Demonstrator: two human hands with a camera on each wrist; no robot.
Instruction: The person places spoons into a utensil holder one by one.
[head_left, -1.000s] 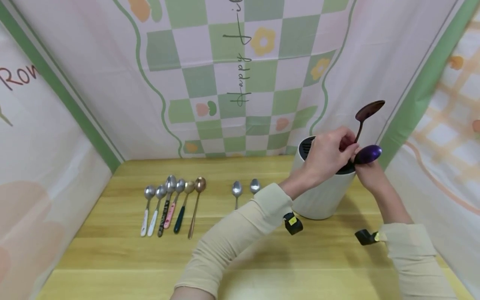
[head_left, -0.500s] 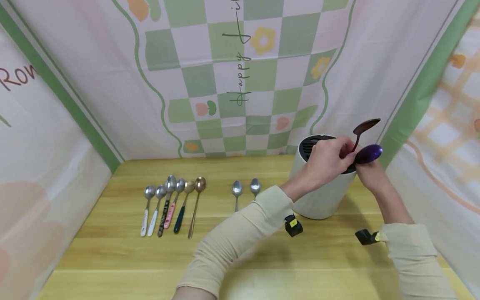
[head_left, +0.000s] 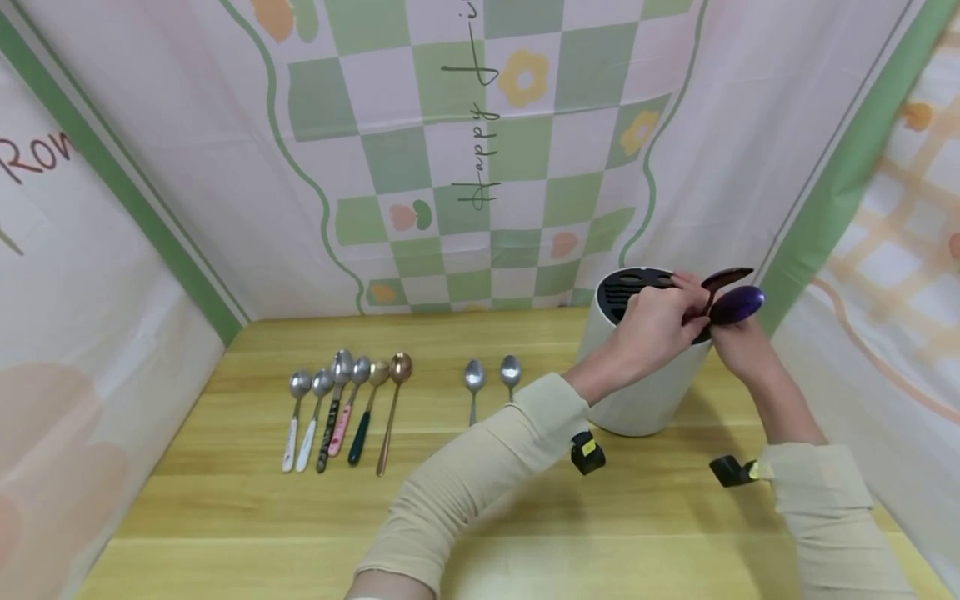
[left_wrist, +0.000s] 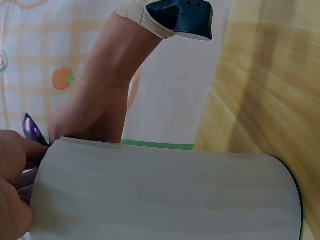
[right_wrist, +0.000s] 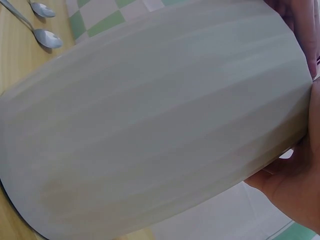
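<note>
A white rounded knife block (head_left: 637, 387) with a black slotted top (head_left: 626, 292) stands on the table at the right. Over its right side, my left hand (head_left: 652, 325) pinches the handle of a dark reddish spoon (head_left: 726, 277), bowl up and low over the top. A purple spoon (head_left: 737, 305) also stands there, its handle hidden. My right hand (head_left: 738, 337) grips the block's right side near the rim, its fingers partly hidden behind the spoons. The right wrist view shows that hand (right_wrist: 292, 185) against the block's wall; the purple bowl (left_wrist: 34, 127) peeks out in the left wrist view.
Several spoons with different handles lie side by side on the wooden table (head_left: 262, 525), among them a copper-coloured spoon (head_left: 397, 379). Two silver spoons, one nearer the middle (head_left: 474, 379), lie partly under the left forearm. Patterned cloth (head_left: 450, 167) hangs behind and at both sides.
My left hand has moved down, lowering the dark reddish spoon until its bowl sits just above the purple one. The right hand and the block have stayed in place.
</note>
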